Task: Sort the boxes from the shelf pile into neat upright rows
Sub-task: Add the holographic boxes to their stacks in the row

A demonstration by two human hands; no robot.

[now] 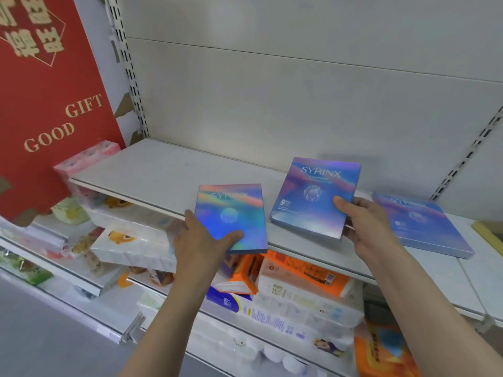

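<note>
Left hand [202, 242]: one iridescent box [231, 217] is gripped at its lower edge — held over the shelf [152, 172] front.
Right hand [366, 227]: a second box [313, 195] is pinched, tilted.
Third box [424, 227]: laid flat, just right.

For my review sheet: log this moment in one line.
left hand: holds left box | right hand: holds middle box | third box: flat on shelf

Three boxes [420, 224] on the shelf [152, 170], side by side.
</note>
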